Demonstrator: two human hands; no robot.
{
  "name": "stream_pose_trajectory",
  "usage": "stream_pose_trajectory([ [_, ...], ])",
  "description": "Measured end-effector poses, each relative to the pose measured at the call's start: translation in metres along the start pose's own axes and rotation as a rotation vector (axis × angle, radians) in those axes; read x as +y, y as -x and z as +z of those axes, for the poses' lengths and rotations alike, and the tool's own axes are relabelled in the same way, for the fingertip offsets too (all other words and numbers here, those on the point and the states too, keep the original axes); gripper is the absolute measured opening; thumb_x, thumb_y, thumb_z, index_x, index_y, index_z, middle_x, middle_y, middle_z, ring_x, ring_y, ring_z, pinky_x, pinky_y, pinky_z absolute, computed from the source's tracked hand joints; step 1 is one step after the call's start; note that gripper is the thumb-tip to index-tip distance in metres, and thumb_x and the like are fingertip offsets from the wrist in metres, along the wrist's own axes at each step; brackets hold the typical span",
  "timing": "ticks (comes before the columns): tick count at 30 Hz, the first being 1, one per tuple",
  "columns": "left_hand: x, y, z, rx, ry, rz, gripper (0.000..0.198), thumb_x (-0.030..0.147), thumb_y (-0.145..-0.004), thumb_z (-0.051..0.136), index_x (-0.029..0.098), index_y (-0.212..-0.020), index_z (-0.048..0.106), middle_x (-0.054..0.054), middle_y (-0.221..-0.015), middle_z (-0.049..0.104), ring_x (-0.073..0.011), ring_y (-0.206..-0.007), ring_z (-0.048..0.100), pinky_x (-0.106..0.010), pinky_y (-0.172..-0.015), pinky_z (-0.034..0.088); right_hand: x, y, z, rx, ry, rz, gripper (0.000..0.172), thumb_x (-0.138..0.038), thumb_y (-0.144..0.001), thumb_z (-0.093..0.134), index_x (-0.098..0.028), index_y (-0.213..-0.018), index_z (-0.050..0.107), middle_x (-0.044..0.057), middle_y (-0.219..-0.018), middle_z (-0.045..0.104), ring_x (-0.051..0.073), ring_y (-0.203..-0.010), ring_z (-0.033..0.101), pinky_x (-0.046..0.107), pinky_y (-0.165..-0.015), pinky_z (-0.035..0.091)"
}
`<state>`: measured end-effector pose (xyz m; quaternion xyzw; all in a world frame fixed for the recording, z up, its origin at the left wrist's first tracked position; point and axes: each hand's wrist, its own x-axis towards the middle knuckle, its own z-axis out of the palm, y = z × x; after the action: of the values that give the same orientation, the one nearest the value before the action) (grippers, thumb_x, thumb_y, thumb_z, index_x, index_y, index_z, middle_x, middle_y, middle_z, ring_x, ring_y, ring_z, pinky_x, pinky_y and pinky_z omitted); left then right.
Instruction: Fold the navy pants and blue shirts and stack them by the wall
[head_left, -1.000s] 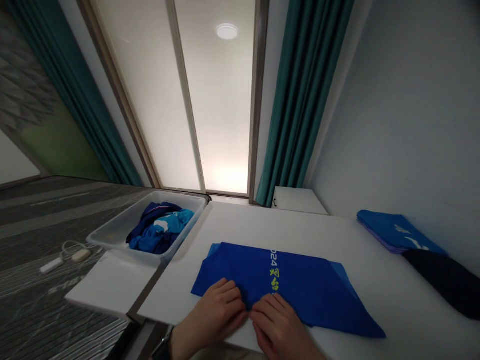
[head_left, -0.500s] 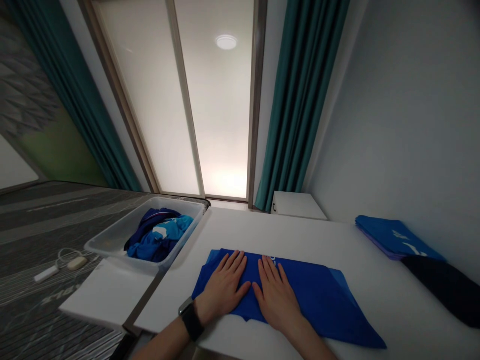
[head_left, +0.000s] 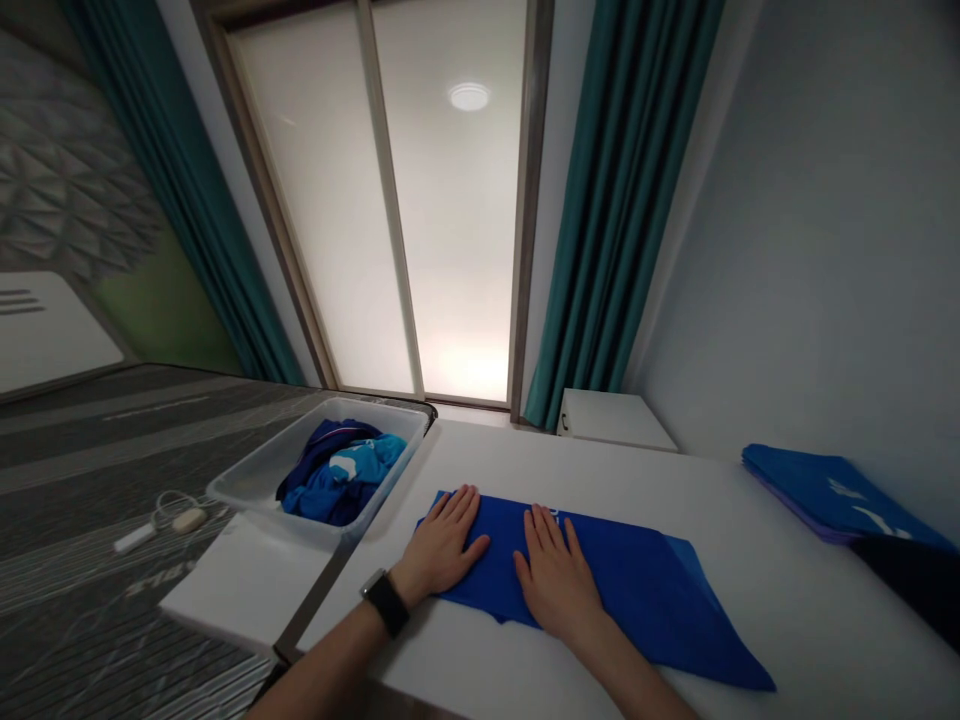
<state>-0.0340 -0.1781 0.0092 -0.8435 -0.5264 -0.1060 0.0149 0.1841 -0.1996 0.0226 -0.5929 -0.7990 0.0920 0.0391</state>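
A folded blue garment (head_left: pixel 634 570), perhaps a shirt, lies flat on the white table (head_left: pixel 480 455), with a lighter blue layer showing at its right side. My left hand (head_left: pixel 442 545) rests palm down over its left end, fingers stretched out and pointing away from me; a dark-strapped watch (head_left: pixel 385 600) is on that wrist. Flat on the middle of the cloth lies my right hand (head_left: pixel 556 575), its fingers extended beside a small white print at the far edge. Neither hand grips anything, and the cloth's left edge is partly hidden under my left hand.
A translucent plastic bin (head_left: pixel 247 470) with crumpled blue clothes (head_left: pixel 341 475) stands at the left. Folded blue clothes (head_left: pixel 832 490) lie at the right by the wall, with a black cloth (head_left: pixel 911 580) beside them. A white cabinet (head_left: pixel 615 420) stands behind the table.
My left hand has slid left across the garment to its left end, and that end now looks straighter and tucked in. My right hand stays flat near the middle. The view has shifted slightly.
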Motion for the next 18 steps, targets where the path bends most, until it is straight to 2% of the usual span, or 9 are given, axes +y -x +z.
stream_pose_trajectory([
  [5, -0.011, -0.004, 0.002, -0.021, -0.029, 0.012, 0.059, 0.045, -0.101, 0.03, 0.014, -0.151, 0.031, -0.011, -0.156, 0.03, -0.0235, -0.146, 0.026, -0.043, -0.118, 0.023, -0.034, -0.016, 0.007, 0.079, -0.034, -0.095, 0.061, -0.033, -0.097, 0.022, -0.007, -0.152, 0.024, 0.01, -0.16, 0.018, 0.023, -0.148, 0.013, 0.044, -0.12, 0.003],
  [9, -0.012, -0.004, 0.003, 0.009, -0.039, 0.031, 0.057, 0.042, -0.1, 0.033, 0.015, -0.151, 0.032, -0.011, -0.156, 0.032, -0.0228, -0.145, 0.027, -0.043, -0.118, 0.023, -0.046, -0.027, 0.012, 0.063, -0.073, -0.124, 0.062, -0.038, -0.099, 0.02, -0.008, -0.153, 0.023, 0.01, -0.16, 0.018, 0.022, -0.148, 0.012, 0.044, -0.12, 0.004],
  [13, -0.012, -0.004, 0.002, 0.016, -0.041, 0.036, 0.058, 0.042, -0.1, 0.033, 0.014, -0.15, 0.033, -0.011, -0.156, 0.033, -0.0229, -0.145, 0.028, -0.043, -0.118, 0.024, -0.03, -0.027, 0.011, 0.04, -0.089, -0.085, 0.068, -0.048, -0.099, 0.016, -0.008, -0.153, 0.021, 0.01, -0.16, 0.018, 0.022, -0.149, 0.011, 0.045, -0.12, 0.003],
  [18, -0.014, -0.005, 0.004, 0.043, -0.045, 0.037, 0.058, 0.045, -0.101, 0.03, 0.015, -0.151, 0.032, -0.01, -0.155, 0.034, -0.0235, -0.144, 0.03, -0.044, -0.118, 0.024, 0.004, -0.013, -0.001, 0.037, -0.036, 0.003, 0.069, -0.051, -0.099, 0.015, -0.007, -0.152, 0.022, 0.011, -0.16, 0.018, 0.022, -0.149, 0.01, 0.044, -0.12, 0.004],
])
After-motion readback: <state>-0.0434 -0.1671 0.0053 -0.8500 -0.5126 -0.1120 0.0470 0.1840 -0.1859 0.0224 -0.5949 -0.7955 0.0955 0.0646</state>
